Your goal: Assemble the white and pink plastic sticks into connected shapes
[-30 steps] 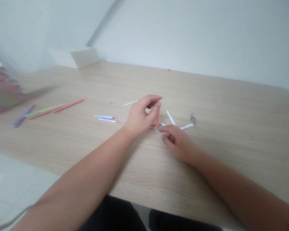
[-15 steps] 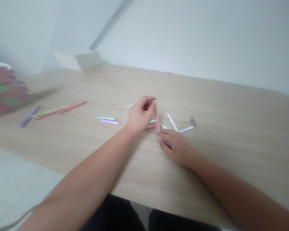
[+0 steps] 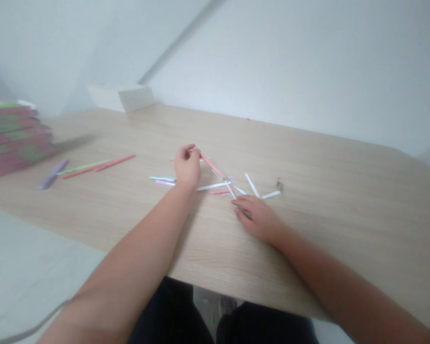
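My left hand pinches the upper end of a thin pink straw-like tube, which slants down to the right. From its lower end a thin white stick runs on to my right hand. The fingers of that hand are closed on the white stick's near end, low over the table. Blur hides whether the stick sits inside the tube or only touches it. Around them lie white strips, a short pink piece and a longer white strip.
Left of my hands lie thin mint and lilac sticks. Farther left are long pink and green sticks and a purple one. A pink-and-green stack stands at the left edge, a white box by the wall. A small dark item lies right.
My left hand has moved left, drawing the pink tube away from my right hand. The white stick now shows between them. My right hand stays nearly in place.
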Action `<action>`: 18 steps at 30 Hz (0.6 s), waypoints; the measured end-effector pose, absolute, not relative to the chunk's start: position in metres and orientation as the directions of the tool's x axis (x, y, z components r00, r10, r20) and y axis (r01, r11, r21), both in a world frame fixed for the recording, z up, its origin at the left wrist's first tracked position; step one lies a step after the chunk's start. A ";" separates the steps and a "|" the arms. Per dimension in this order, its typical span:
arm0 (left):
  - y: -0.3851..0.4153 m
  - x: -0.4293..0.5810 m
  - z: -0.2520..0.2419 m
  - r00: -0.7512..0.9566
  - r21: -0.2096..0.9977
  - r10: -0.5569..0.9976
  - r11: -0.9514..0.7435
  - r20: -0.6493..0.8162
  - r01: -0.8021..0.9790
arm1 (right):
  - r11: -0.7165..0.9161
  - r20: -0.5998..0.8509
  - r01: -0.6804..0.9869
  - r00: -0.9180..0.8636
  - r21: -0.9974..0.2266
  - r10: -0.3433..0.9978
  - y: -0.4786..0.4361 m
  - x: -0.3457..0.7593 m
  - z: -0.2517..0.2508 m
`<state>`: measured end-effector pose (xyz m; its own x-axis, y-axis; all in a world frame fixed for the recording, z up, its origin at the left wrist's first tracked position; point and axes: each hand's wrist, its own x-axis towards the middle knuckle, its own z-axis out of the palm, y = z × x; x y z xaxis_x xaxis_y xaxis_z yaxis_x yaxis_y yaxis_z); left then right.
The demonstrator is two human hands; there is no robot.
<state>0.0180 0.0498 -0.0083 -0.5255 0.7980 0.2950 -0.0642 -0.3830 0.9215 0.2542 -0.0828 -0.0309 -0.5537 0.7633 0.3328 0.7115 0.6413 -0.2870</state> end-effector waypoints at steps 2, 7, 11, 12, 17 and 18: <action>0.050 0.018 -0.010 -0.536 0.927 0.799 -0.368 0.272 -0.077 | 0.644 0.337 0.713 -0.555 -0.278 0.761 -0.082 0.254 -0.032; 0.052 0.017 -0.015 -0.521 0.934 0.810 -0.353 0.270 -0.065 | 0.644 0.358 0.721 -0.547 -0.258 0.756 -0.080 0.253 -0.036; 0.055 0.017 -0.022 -0.528 0.940 0.798 -0.342 0.290 -0.001 | 0.649 0.366 0.721 -0.551 -0.242 0.749 -0.082 0.255 -0.037; 0.056 0.017 -0.023 -0.536 0.942 0.794 -0.334 0.287 0.010 | 0.650 0.367 0.722 -0.552 -0.239 0.748 -0.083 0.256 -0.037; 0.061 0.016 -0.028 -0.557 0.947 0.788 -0.320 0.262 -0.007 | 0.629 0.368 0.740 -0.532 -0.236 0.763 -0.095 0.259 -0.034; 0.061 0.016 -0.028 -0.558 0.948 0.789 -0.319 0.256 -0.015 | 0.619 0.368 0.749 -0.521 -0.237 0.770 -0.101 0.261 -0.034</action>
<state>0.0156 0.0613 -0.0278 -0.5581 0.7892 0.2562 -0.0154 -0.3186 0.9478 0.2607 -0.1009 -0.0340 -0.5206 0.7704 0.3681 0.7486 0.6192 -0.2372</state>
